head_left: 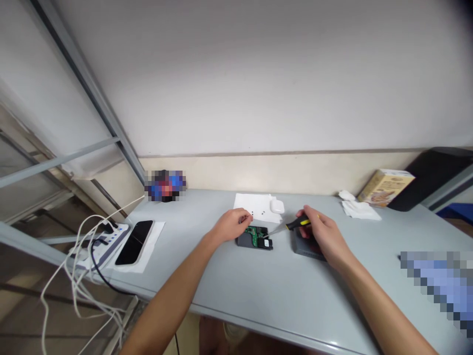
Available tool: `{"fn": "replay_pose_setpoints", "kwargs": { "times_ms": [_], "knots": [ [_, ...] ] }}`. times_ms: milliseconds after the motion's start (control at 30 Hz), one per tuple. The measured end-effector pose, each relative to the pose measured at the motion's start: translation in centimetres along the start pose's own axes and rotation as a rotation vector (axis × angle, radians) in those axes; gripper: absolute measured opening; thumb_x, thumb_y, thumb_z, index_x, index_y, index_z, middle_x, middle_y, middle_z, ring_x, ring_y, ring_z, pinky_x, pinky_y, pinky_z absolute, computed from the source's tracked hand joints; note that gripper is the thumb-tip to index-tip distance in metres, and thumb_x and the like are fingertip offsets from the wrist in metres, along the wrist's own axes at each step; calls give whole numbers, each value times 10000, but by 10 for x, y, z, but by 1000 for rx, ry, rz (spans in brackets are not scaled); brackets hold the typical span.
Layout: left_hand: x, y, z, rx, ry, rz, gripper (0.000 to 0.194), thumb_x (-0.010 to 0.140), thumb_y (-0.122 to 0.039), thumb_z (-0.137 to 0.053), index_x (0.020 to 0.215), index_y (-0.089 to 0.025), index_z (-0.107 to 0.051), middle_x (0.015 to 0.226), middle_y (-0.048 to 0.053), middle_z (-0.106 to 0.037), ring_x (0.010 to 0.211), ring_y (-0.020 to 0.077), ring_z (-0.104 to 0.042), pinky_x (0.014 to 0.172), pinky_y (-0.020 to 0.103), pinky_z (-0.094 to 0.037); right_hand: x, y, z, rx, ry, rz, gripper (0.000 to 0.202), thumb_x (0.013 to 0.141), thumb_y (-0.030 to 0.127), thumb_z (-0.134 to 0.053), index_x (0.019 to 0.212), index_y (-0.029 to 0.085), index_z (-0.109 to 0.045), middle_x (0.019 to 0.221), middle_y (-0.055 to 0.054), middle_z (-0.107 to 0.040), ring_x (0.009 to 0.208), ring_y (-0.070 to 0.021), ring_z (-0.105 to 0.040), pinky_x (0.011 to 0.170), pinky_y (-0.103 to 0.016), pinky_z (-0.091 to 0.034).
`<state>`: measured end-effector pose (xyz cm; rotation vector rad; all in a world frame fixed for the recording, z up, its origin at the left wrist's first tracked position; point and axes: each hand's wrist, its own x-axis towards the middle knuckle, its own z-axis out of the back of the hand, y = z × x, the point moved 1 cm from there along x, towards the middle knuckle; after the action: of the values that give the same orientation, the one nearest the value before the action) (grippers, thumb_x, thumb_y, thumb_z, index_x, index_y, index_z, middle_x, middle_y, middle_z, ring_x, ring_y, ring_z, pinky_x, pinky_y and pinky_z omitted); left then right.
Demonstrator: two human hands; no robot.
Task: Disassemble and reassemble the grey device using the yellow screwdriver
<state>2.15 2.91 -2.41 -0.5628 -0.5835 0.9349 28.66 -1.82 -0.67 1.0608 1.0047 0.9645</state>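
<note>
A small device with an exposed green circuit board (254, 235) lies flat on the table. My right hand (325, 234) grips a screwdriver (295, 223) with a black and yellow handle, its thin shaft slanting left and down so that the tip meets the board. Beneath that hand is a dark grey case (308, 250), partly covered. At the device's upper left edge is my left hand (232, 224), fingers curled in; whether they pinch anything is hidden. Behind the device, small dark screws (263, 213) rest on white paper (246, 202).
A white rounded case (277, 206) sits on the paper. To the left are a phone (135, 242) and a power strip (107, 246) with tangled cables. Crumpled tissue (360, 209), a yellow box (386, 187) and a black object (430, 177) stand at the back right.
</note>
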Motion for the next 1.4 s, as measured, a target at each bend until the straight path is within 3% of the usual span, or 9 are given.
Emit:
{"fn": "replay_pose_setpoints", "kwargs": {
  "times_ms": [833,1167,1300,1400],
  "knots": [
    [1,-1,0,9,11,-5,275,993,-326,-506,845,-203,-702,916,25,-725,785,166,-607,744,281,-460,-2,2,0,-11,-11,3,580,854,744,-536,1033,215,-695,498,34,-503,492,-163,-453,370,-212,-272],
    [2,1,21,92,-33,26,297,1003,-353,-492,906,-203,-728,927,35,-730,806,179,-614,751,292,-473,2,-2,4,42,-5,57,614,842,802,-535,934,209,-666,495,29,-513,490,-152,-454,385,-215,-270],
    [-1,-9,29,78,54,25,331,1005,-404,-500,889,-208,-740,931,42,-707,841,192,-622,798,312,-487,3,-3,4,57,-27,116,620,870,807,-509,895,205,-653,499,23,-524,492,-147,-459,436,-232,-319],
    [-8,-19,35,57,140,35,321,976,-483,-567,1052,-238,-761,1087,71,-688,1000,233,-638,905,343,-507,2,1,6,96,-150,238,580,907,768,-500,846,208,-637,565,16,-546,523,-146,-489,515,-253,-395]
  ]
}}
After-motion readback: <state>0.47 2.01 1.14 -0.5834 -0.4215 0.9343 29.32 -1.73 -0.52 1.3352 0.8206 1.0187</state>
